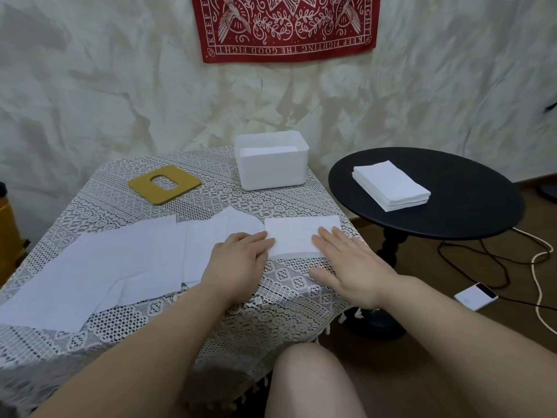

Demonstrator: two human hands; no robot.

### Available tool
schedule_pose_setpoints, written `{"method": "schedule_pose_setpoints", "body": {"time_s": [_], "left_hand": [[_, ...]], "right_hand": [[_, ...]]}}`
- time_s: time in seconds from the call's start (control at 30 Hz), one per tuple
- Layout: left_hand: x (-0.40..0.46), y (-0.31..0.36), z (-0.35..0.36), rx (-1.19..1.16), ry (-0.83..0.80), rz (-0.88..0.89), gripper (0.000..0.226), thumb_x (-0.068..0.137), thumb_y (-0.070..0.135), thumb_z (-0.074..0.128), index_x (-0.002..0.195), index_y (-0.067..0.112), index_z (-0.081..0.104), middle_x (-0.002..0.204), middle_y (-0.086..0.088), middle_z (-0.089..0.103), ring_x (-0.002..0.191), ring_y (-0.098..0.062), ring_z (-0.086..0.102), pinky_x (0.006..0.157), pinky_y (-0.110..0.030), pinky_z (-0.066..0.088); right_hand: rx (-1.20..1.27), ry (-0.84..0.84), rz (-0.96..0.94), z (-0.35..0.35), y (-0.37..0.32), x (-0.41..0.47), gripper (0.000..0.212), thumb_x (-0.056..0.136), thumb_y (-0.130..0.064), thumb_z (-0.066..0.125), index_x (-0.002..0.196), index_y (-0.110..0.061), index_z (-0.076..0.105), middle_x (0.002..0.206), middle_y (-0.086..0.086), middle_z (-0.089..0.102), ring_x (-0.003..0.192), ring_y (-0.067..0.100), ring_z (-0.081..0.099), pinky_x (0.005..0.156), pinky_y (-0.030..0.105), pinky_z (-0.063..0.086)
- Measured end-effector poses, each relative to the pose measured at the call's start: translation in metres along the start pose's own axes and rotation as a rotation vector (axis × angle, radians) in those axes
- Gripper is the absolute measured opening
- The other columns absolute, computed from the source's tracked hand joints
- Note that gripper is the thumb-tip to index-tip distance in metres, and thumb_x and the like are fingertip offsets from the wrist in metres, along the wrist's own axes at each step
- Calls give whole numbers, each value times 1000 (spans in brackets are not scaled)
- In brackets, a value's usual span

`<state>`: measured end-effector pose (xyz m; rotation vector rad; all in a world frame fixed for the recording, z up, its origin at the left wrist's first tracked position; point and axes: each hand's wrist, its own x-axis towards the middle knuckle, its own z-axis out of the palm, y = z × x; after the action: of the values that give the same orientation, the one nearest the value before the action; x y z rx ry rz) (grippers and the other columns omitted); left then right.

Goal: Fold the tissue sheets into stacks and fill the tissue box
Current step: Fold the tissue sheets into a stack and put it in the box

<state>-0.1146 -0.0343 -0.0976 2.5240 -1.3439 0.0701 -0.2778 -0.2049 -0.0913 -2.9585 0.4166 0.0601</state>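
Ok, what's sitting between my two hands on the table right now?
In the head view, the small folded tissue stack lies between them: the left hand touches its left edge, and the right hand rests on its right corner.

The red bandana [286, 25] on the wall carries white lettering, upside down along its lower border: "KEEP FIGHTING THE GOOD FIGHT"; its side borders seemingly repeat fragments.

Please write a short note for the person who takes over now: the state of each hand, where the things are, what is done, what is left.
Left hand and right hand: both flat, pressing the folded white tissue stack on the lace-covered table.
Unfolded white tissue sheets lie to the left.
White plastic tissue box is open and already holds tissues; its yellow slotted lid lies beside it.
Another folded stack waits on the black round table.
Left: fold remaining sheets, load stacks.
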Motion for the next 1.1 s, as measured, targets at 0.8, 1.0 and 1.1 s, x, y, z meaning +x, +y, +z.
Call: {"method": "schedule_pose_setpoints", "body": {"time_s": [0.8, 1.0, 1.1], "left_hand": [[-56, -65, -51, 36, 95, -199, 56, 91, 46, 52, 143, 31, 37, 151, 8, 32, 140, -15, 23, 113, -32, 21], [-100, -130, -73, 20, 145, -461, 56, 87, 43, 61, 139, 27, 45, 148, 6, 39, 135, -14, 34, 106, -31, 31], [-106, -148, -78, -43, 160, -521, 56, 83, 41, 67, 134, 25, 51, 142, 3, 48, 126, -18, 47, 101, -29, 36]], "right_hand": [[65, 73, -193, -19, -113, 34, 69, 95, -56, 31, 151, -24, 5, 158, -3, 16, 146, 15, 6, 119, 38, 1], [117, 58, -269, -11, -177, 59, 68, 96, -49, 40, 151, -21, 12, 154, 2, 27, 142, 20, 22, 115, 36, 16], [151, 73, -253, -9, -200, 76, 66, 94, -48, 48, 148, -21, 22, 149, 2, 36, 134, 23, 37, 106, 36, 34]]}}
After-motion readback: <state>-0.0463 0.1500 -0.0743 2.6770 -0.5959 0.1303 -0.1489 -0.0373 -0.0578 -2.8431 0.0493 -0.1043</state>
